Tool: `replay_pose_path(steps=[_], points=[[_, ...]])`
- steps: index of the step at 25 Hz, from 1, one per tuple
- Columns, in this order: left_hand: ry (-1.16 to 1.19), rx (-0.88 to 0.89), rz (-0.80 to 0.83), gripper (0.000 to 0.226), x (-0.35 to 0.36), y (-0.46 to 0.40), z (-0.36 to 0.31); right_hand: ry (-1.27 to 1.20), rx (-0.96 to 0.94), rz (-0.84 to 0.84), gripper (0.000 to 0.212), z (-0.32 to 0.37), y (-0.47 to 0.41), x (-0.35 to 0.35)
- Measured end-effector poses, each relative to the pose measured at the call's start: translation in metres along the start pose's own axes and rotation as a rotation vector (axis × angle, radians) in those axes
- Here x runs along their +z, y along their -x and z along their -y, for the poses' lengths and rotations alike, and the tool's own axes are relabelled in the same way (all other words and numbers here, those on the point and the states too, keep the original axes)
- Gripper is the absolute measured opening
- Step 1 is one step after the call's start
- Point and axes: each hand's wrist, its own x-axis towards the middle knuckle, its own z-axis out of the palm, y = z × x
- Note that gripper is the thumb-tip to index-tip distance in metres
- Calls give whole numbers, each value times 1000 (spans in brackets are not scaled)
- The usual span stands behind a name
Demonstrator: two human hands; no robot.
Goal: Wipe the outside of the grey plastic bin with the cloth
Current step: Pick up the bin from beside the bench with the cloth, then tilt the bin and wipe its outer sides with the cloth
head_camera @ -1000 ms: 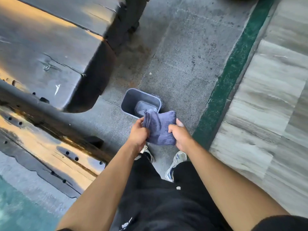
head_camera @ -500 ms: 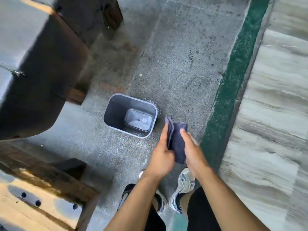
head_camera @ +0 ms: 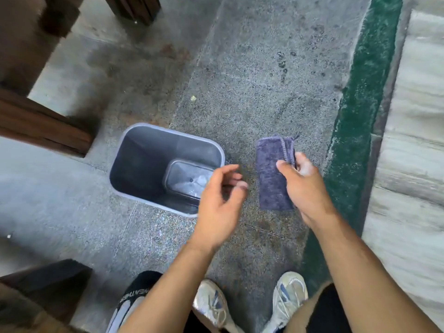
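Standing upright on the speckled floor [head_camera: 252, 97], the grey plastic bin [head_camera: 144, 159] shows its open mouth, seemingly empty. Just right of it, the right hand [head_camera: 302, 186] pinches the folded cloth [head_camera: 272, 171] between thumb and fingers. Nearer the bin's rim, the left hand [head_camera: 218, 207] hangs loosely curled, gripping nothing.

hidden: near right corner of grey plastic bin [head_camera: 144, 162] behind left hand [head_camera: 217, 207] | cut off: dark wooden furniture [head_camera: 43, 131], left edge
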Motion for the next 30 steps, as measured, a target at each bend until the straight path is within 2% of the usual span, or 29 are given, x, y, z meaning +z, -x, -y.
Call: replay_pose_path(steps=[2, 4, 7, 8, 10, 12, 14, 18, 22, 24, 28, 30], points=[[-220, -93, -164, 26, -7, -28, 19, 0, -25, 6, 53, -5, -14, -1], [-443, -172, -206, 39, -14, -51, 33, -6, -42, 17, 61, 0, -22, 2], [-574, -319, -20, 78, -8, -75, 46, -76, -26, 22, 67, 7, -40, 12], [-590, -350, 17, 80, -5, -77, 50, -92, -36, 31, 66, 10, -45, 17], [-591, -355, 65, 63, 2, -79, 59, -73, -111, 25, 66, 17, -53, 23], [-504, -325, 71, 51, 4, -86, 63, -37, -197, 26, 67, 20, -66, 29], [-373, -303, 64, 53, 5, -92, 71, -23, -238, 51, 63, 17, -76, 39], [-367, -233, 85, 58, 5, -89, 72, 18, -316, 81, 56, 11, -75, 51], [-293, -241, 45, 56, -13, -87, 50, -2, -349, 82, 48, 15, -69, 62], [-177, -263, 9, 54, -34, -82, 35, -22, -366, 75, 40, 16, -64, 66], [147, -334, -109, 51, -75, -70, 26, 9, -381, 101, 44, 11, -56, 72], [293, -352, -170, 51, -89, -69, 25, 56, -429, 82, 38, 12, -52, 81]])
